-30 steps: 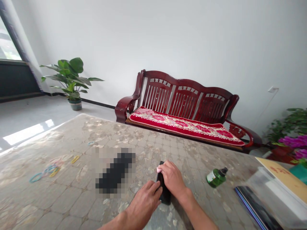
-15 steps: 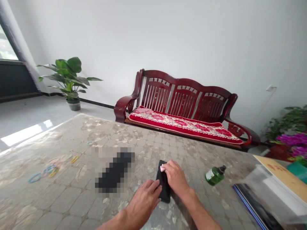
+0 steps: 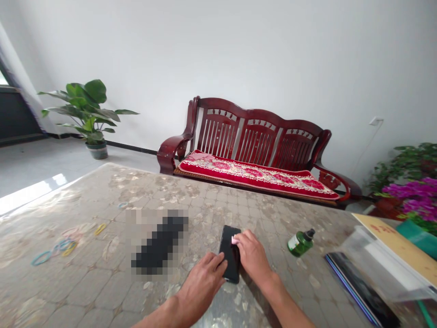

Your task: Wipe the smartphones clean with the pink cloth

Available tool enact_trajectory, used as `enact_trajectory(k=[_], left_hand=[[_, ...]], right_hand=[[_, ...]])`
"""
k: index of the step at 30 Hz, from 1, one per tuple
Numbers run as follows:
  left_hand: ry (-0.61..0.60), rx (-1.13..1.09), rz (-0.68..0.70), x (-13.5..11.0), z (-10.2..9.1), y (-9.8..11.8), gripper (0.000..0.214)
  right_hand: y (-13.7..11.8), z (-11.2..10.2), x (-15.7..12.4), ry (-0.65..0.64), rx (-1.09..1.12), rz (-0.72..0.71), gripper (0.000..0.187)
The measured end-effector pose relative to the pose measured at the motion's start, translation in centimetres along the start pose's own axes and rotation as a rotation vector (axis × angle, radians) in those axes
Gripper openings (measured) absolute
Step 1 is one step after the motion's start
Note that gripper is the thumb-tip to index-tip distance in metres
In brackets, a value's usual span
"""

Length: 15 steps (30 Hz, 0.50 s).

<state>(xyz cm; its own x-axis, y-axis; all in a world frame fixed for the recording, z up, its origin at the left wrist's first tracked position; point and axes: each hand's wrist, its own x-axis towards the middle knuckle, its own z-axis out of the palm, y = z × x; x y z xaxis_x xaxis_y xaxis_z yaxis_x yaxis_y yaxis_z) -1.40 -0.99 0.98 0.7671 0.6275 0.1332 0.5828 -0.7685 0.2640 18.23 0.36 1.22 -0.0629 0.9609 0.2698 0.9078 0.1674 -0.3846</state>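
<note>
1. From my remote seat I have a flat black phone-like slab with a glossy face (image 3: 229,248) lying on the bench, under a beige cover with a tiled, floral print (image 3: 99,282); it sits straight in front of the wearer, long side running away from the body, I judge so that both hands can reach its face.
2. My left hand (image 3: 205,277) is loosely spread, fingers half-extended and tips resting on the slab's left edge, not wrapped around it; I read that touch as a brace against sliding.
3. My right hand (image 3: 251,254) is closed to a pinch on a small, soft-looking pink piece (image 3: 234,239); it holds the piece at the slab's upper right, with only a tip poking out beyond the fingers; whether it is cloth, tissue or foam I can't fairly say at this size.
4. To the right, a green bottle with a black top and pale label (image 3: 299,243) stands near but apart from the right hand, presumably for easy reach; farther right, dark flat slabs with blue edges (image 3: 362,289) lie beside a clear plastic box (image 3: 357,248).
5. To the left, a blurred-out dark oblong (image 3: 159,246) lies apart from the left hand; beyond it, a thin yellow loop (image 3: 96,231) lies near other coloured loops.
</note>
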Motion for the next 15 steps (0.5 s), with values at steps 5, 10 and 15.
enact_trajectory(k=[5, 10, 15], left_hand=[[0.005, 0.047, 0.013, 0.0, 0.4, -0.2, 0.026], [0.02, 0.069, 0.015, 0.0, 0.5, -0.3, 0.028], [0.005, 0.065, 0.001, 0.0, 0.0, -0.1, 0.029]], right_hand=[[0.2, 0.1, 1.5, 0.006, -0.012, 0.058, 0.026], [-0.6, 0.2, -1.4, -0.003, 0.023, 0.062, 0.025], [-0.9, 0.1, -1.9, 0.007, 0.046, 0.082, 0.023]])
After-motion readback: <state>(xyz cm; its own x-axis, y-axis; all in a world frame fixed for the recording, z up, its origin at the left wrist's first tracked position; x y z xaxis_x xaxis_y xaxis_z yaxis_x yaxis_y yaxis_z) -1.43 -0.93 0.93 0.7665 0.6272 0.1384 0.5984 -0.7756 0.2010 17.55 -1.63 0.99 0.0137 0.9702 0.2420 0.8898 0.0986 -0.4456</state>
